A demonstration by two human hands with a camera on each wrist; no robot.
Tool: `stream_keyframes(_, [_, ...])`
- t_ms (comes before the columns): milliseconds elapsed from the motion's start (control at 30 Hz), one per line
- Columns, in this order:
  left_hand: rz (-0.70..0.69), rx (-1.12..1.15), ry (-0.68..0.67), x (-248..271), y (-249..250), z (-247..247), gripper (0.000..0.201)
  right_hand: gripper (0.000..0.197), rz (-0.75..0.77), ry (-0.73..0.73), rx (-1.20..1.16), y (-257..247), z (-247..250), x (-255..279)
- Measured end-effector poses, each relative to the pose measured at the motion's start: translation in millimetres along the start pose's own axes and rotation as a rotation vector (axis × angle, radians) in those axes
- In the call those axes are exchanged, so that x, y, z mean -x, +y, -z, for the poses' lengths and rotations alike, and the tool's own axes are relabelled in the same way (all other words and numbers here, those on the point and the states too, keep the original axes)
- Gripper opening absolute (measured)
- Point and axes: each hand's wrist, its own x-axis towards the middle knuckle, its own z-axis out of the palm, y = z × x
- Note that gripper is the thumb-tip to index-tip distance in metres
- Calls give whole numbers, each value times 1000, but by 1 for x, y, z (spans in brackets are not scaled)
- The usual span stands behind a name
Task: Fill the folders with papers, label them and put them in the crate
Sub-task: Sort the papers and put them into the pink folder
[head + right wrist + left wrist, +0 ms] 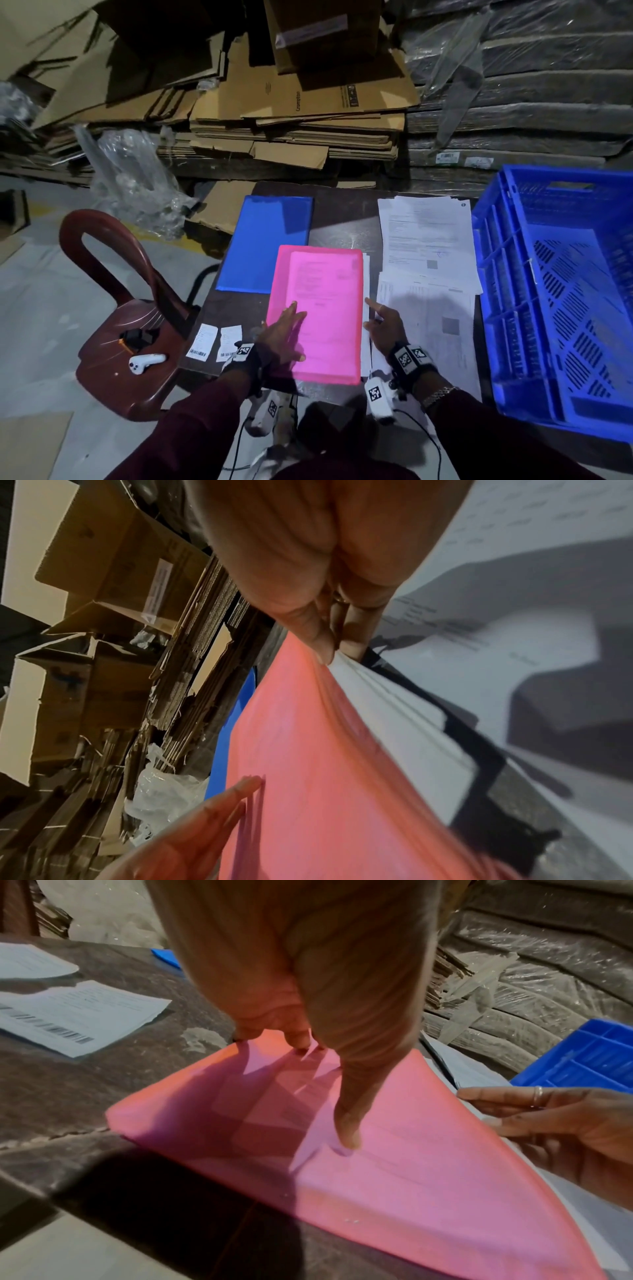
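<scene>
A pink folder point(322, 308) lies at the table's front middle, with printed sheets showing through its cover. My left hand point(284, 332) rests flat on its left half, fingers straight point(335, 1069). White papers point(366, 274) stick out along the folder's right edge point(387, 704). My right hand point(380, 315) touches that edge with straight fingers; its thumb and fingertips point(352, 647) meet the sheets at the pink cover's edge. A blue folder point(267, 243) lies closed behind and to the left. The blue crate point(555, 291) stands at the right. Two barcode labels point(202, 341) lie by the left wrist.
Loose printed sheets point(428, 236) are spread between the pink folder and the crate. A red-brown chair point(130, 308) with a white controller point(145, 361) stands left of the table point(236, 308). Flattened cardboard point(294, 133) and wrapped stacks point(513, 113) rise behind the table.
</scene>
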Motion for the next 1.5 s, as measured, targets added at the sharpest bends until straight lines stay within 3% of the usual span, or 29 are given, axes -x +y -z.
stream_keyframes(67, [-21,-2,39,0,0,1,68,62,8,-7,20,-2,2,-1])
stream_keyframes(167, [186,-106,135,-8,0,6,110,63,25,5,126,1,6,0])
stream_keyframes(200, [197,-151,137,-8,0,8,118,63,29,-12,159,2,6,1])
stream_keyframes(333, [161,-88,108,-10,-5,3,107,55,9,-140,256,-5,-1,14])
stream_keyframes(433, [169,-144,170,-6,-1,1,106,73,73,-230,261,-11,-10,17])
stream_keyframes(533, [148,-172,214,-3,-2,0,105,77,41,-226,228,-15,-11,16])
stream_keyframes(667, [185,10,172,-3,-2,8,111,68,33,-186,261,-19,-17,16])
stream_keyframes(733, [195,31,159,-1,8,12,128,76,81,-210,278,-26,-23,14])
stream_keyframes(900, [127,-71,219,-2,14,14,105,81,55,-183,359,-18,-30,5])
stream_keyframes(1033, [53,-201,120,8,22,11,110,86,136,-249,486,-22,-33,26])
stream_keyframes(1133, [39,-228,160,11,24,7,107,90,152,-174,514,-16,-37,27])
stream_keyframes(1200, [27,-231,180,12,24,6,108,87,115,-219,538,-24,-40,27])
stream_keyframes(1333, [27,-185,89,8,18,12,111,84,49,-275,629,-41,-49,22])
stream_keyframes(1433, [-9,-170,26,-6,3,24,111,71,39,-241,626,-50,-52,23])
stream_keyframes(1500, [-61,-118,73,-13,-6,31,100,66,43,-161,606,-48,-50,28])
